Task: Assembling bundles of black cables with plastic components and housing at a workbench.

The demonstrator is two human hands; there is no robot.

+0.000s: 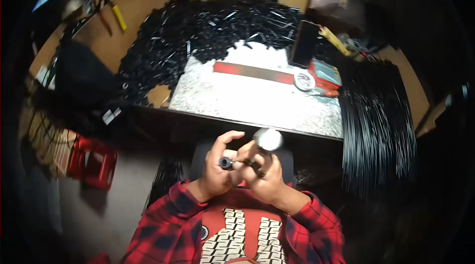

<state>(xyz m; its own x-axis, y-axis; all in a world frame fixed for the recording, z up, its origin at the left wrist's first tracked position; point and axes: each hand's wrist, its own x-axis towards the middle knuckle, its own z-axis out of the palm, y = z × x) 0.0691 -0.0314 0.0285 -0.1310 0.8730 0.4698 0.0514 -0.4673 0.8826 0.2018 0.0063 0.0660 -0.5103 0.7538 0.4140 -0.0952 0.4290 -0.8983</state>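
Note:
Both of my hands are together in front of my chest, just short of the table's near edge. My left hand (218, 171) is curled around a black cylindrical piece (225, 163) with a round, hollow-looking end; its index finger stretches away from it. Close beside it, my right hand (266, 179) is bent closed around a small dark piece (255, 167), partly hidden by the fingers and blurred. A shiny silver round object (268, 139) sits at the right hand's fingertips; its kind is unclear, and its lower edge meets the fingers.
A large heap of small black parts (222, 22) covers the table's back and left. A red bar (252, 72), a white round object (304, 80) and a dark box (304, 44) lie ahead. Long black strands (376, 125) hang over the right edge. A red crate (92, 162) stands on the floor.

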